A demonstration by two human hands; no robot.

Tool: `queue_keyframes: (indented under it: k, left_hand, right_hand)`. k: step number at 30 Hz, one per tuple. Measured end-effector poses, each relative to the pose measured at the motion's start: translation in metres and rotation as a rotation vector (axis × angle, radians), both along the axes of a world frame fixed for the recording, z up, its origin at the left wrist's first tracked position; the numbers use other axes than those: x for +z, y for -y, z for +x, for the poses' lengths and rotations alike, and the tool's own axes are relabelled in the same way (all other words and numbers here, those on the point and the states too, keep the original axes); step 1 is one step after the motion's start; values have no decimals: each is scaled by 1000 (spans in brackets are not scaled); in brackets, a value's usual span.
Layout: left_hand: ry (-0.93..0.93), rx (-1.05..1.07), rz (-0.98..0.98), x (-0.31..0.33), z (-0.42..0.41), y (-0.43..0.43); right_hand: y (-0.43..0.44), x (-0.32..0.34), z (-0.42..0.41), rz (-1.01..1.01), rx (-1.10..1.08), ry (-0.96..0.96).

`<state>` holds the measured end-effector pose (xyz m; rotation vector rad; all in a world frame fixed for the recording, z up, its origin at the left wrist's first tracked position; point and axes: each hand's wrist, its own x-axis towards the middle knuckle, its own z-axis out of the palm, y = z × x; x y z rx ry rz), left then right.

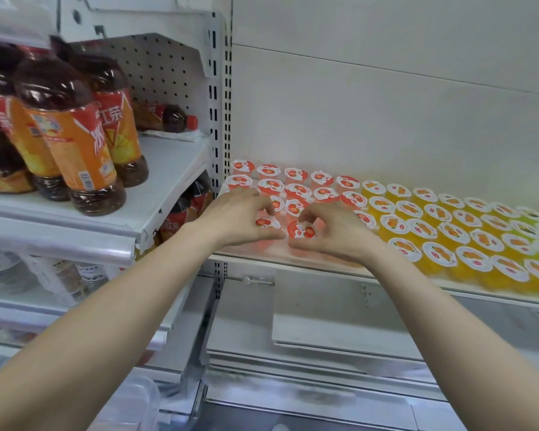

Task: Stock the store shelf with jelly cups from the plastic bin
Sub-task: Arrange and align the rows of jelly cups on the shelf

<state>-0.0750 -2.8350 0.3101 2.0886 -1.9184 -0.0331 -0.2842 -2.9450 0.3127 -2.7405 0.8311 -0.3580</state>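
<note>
White shelf (308,266) runs from centre to right edge, with a plain white back panel (386,113) behind it. Neighbouring shelf (171,169) on the left, set higher, carries upright tea bottles (78,141) with orange labels; one bottle (165,117) lies on its side at the back. A corner of a clear plastic bin (140,399) shows at bottom left, contents not readable.

Orange jelly cups (417,228) stand in rows over the shelf's right part, lids up; a few green cups (535,227) at the far right. Red jelly cups (296,191) fill the left end in rows, touching the orange block.

Both bare forearms reach in from below. Left hand (240,219): thumb and fingers curled round a front-row red cup (266,223), pinching it at the rim. Right hand (333,233): thumb and forefinger curved round the next red cup (303,232), other fingers bent. The two held cups stand just beside each other near the shelf's front edge.
</note>
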Motion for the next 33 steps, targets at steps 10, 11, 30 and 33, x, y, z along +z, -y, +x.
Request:
queue_keyframes:
  k: [10, 11, 30, 33]
  left_hand:
    - [-30, 109, 55, 19, 5, 48]
    - [-21, 103, 61, 18, 4, 51]
    - [77, 99, 74, 17, 19, 66]
    - [37, 145, -25, 17, 27, 74]
  right_hand:
    - [38, 6, 22, -73, -142, 13]
    - [39, 5, 25, -79, -130, 3]
    - [55, 8, 35, -69, -53, -24]
    - [69, 15, 32, -76, -112, 65]
